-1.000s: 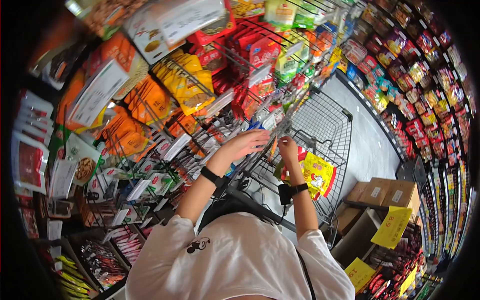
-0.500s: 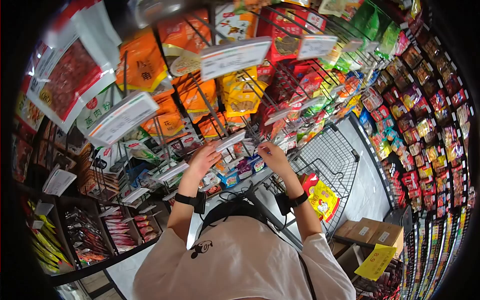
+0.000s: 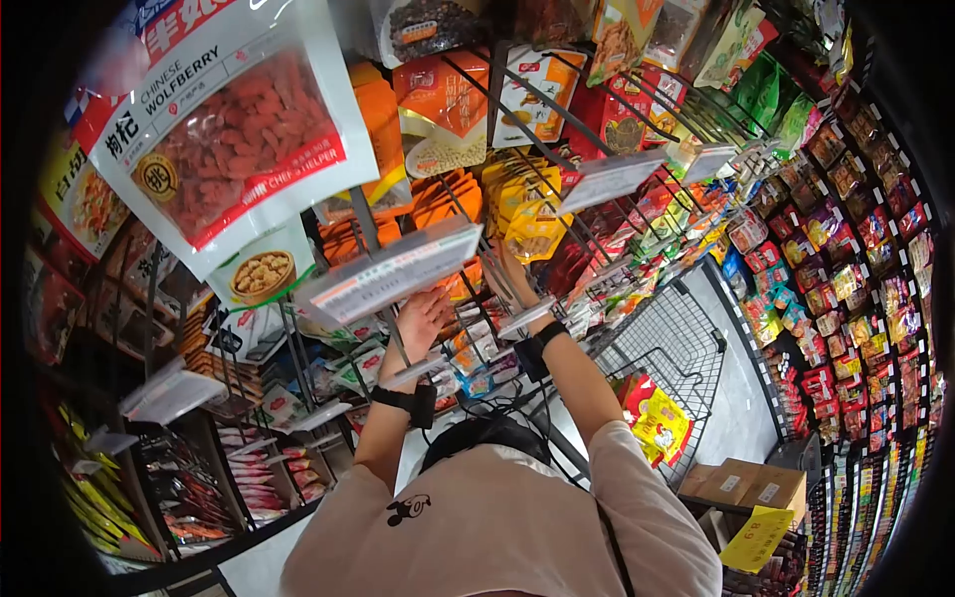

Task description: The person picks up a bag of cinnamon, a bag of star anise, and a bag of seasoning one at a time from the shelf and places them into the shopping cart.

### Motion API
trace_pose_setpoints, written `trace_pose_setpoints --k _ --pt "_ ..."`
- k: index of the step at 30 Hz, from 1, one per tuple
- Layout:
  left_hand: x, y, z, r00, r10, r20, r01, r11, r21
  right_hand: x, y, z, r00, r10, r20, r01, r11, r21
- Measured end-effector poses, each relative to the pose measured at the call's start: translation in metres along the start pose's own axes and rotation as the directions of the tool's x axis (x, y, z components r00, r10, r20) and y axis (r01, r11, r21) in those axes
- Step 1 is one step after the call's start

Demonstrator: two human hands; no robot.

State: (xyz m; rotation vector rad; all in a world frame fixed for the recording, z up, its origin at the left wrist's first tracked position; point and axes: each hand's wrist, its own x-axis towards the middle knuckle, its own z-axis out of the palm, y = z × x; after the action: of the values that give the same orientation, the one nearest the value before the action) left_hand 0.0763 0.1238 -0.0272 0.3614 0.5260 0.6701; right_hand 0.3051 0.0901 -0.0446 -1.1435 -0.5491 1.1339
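reaching in among the hooks [image 3: 364,219] of the rack [image 3: 204,557] with the left hand [image 3: 423,316] and the right hand [image 3: 508,273], from below, probably to get past the price tags [image 3: 393,274] jutting from the hook ends. holding the left hand with fingers loosely bent, just under the bottom edge of the nearest tag and near the orange packets [image 3: 445,201]; cannot tell of anything inside. holding the right hand higher, just below the yellow packets [image 3: 527,204], partly screened by hooks and tags (hence no telling whether wide, narrow or gripping a packet). seeing those yellow packets hung one behind another toward the middle of the rack, presumably for easy sliding off the front end of a hook. finding the orange packets just left of the yellow, hung likewise, likely to sort by kind. noting the wolfberry bag [image 3: 239,129] at the rack's upper left corner, turned face outward, apparently for display. seeing the wire cart [image 3: 720,343] beside the rack's right end, presumably to leave both hands free, with a red-and-yellow packet [image 3: 659,426] inside near the closer edge. wearing dark bands [image 3: 547,336] at both wrists, clear of the fingers.
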Motion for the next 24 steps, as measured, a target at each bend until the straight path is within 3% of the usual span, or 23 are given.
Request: trace_pose_setpoints --k 1,5,8,10,12,15,17,19,20,22,23,24 --pt "0.0 0.004 0.003 1.0 0.012 0.023 -0.013 0.998 0.064 0.005 0.004 0.004 1.0 -0.02 -0.002 0.02 1.0 0.017" --pt "0.007 0.011 0.008 0.999 -0.007 0.037 0.006 1.0 0.029 0.019 0.007 0.012 0.997 -0.075 -0.005 0.075 0.996 0.054" --pt "0.022 0.011 -0.01 0.981 0.085 0.175 -0.091 0.995 0.03 0.024 0.004 0.014 0.995 -0.095 -0.002 0.095 0.994 0.052" --pt "0.061 0.004 -0.053 0.957 0.134 0.258 -0.136 0.991 -0.012 0.028 0.003 0.015 0.994 -0.108 -0.003 0.108 0.993 0.054" --pt "0.07 0.004 -0.06 0.952 0.13 0.276 -0.126 0.991 -0.033 0.036 0.004 0.017 0.992 -0.123 -0.006 0.124 0.99 0.061" --pt "0.051 0.019 -0.02 0.987 0.091 0.132 -0.107 0.987 0.123 0.048 0.005 0.015 0.991 -0.136 0.008 0.136 0.991 0.006" --pt "0.041 0.03 0.019 0.997 0.07 0.023 -0.074 0.964 0.255 0.049 0.002 0.012 0.994 -0.1 0.044 0.106 0.985 -0.137" --pt "0.047 0.031 0.012 0.997 0.081 -0.01 -0.075 0.956 0.283 0.05 0.006 0.011 0.995 -0.092 0.05 0.092 0.996 -0.004" --pt "0.055 0.031 0.002 0.996 0.092 -0.013 -0.085 0.958 0.273 0.048 0.014 0.015 0.993 -0.118 0.03 0.109 0.968 0.226" --pt "0.052 0.031 0.009 0.982 0.128 -0.139 -0.059 0.905 0.421 0.038 0.0 0.026 0.996 -0.084 -0.026 0.088 0.943 0.32" --pt "0.045 0.036 0.017 0.976 0.127 -0.179 -0.021 0.866 0.5 0.014 -0.034 0.042 0.997 -0.033 -0.065 0.045 0.98 0.192" --pt "0.04 0.038 0.024 0.978 0.146 -0.148 -0.044 0.842 0.538 0.023 -0.021 0.034 0.994 -0.107 -0.031 0.109 0.992 0.061"
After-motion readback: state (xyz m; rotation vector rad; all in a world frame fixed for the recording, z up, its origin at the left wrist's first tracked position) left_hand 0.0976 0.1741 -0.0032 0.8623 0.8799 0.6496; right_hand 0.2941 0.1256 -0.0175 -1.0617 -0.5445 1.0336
